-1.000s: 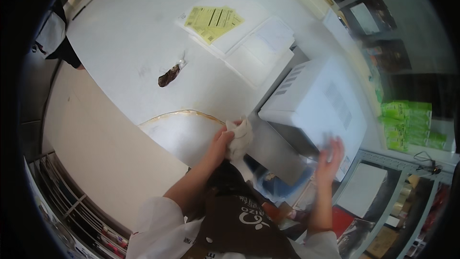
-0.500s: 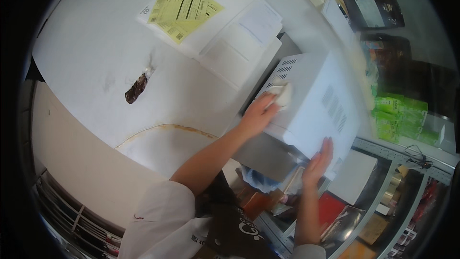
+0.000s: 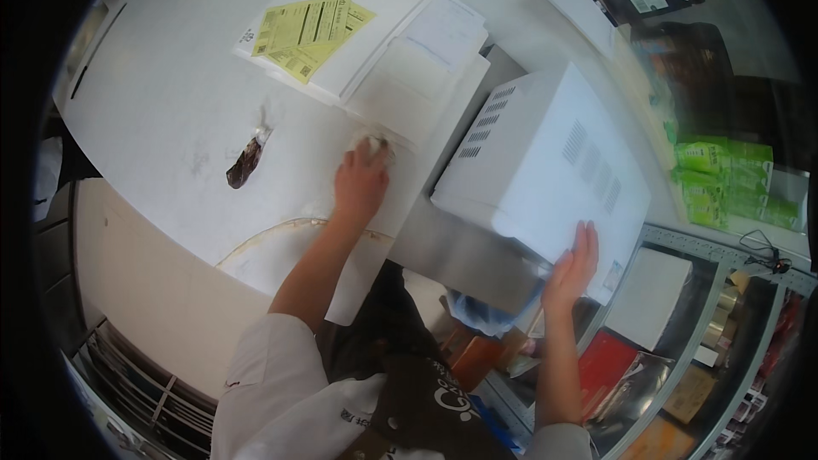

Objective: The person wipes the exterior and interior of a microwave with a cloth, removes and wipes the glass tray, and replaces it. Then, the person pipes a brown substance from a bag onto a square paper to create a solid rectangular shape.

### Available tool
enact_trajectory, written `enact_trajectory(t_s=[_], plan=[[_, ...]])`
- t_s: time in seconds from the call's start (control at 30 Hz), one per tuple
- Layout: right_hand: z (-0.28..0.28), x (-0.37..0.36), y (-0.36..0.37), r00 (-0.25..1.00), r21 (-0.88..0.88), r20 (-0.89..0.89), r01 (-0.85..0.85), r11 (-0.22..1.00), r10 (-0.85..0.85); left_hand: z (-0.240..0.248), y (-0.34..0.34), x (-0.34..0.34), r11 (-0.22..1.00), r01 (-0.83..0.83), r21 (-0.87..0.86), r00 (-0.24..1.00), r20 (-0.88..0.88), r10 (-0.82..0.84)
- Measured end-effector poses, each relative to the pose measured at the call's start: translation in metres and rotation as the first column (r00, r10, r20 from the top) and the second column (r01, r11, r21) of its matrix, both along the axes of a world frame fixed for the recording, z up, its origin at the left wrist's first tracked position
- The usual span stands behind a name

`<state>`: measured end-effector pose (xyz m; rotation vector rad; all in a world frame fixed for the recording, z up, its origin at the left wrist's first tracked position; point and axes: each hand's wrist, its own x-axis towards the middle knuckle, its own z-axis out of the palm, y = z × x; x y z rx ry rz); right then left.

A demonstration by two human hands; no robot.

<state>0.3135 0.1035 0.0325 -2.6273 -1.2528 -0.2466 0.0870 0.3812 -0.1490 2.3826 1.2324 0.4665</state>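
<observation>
My left hand (image 3: pixel 361 183) presses a pale, crumpled cloth (image 3: pixel 381 143) against the white worktop (image 3: pixel 179 111). Its fingers partly cover the cloth. On the right, my right hand (image 3: pixel 573 273) lies with fingers stretched along the side of a white, vented box-shaped appliance (image 3: pixel 524 153), touching it and holding nothing. Left of the cloth, the worktop has a dark brown, torn-looking patch (image 3: pixel 245 163). A curved brownish line (image 3: pixel 273 232) runs across the surface close to my left forearm.
White flat boxes or panels (image 3: pixel 400 60) sit at the back, with yellow printed slips (image 3: pixel 311 32) on top. Green packets (image 3: pixel 724 179) stand at the far right. Below them, metal shelving (image 3: pixel 716 315) holds a red folder-like item (image 3: pixel 603 370) and several boxes.
My left hand has moved with the cloth from the appliance's top, leftward to the white worktop. My right hand stays against the appliance. The whole view has shifted slightly.
</observation>
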Motion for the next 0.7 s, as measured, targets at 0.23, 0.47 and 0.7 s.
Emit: enact_trajectory(t_s=[0.23,0.47,0.7], plan=[[0.003,0.0,0.0,1.0,-0.002,-0.008,0.007,1.0,-0.007,0.007,-0.138,-0.006,0.606,0.602,-0.52,0.794,0.312,-0.521],[0.001,0.0,-0.002,1.0,0.027,0.001,-0.001,1.0,0.001,0.05,-0.095,-0.05,0.908,0.043,-0.416,0.981,0.189,0.04],[-0.001,0.002,-0.001,1.0,0.054,-0.007,-0.003,0.999,0.003,0.023,-0.102,-0.027,0.97,0.136,-0.2,0.983,-0.095,-0.157]])
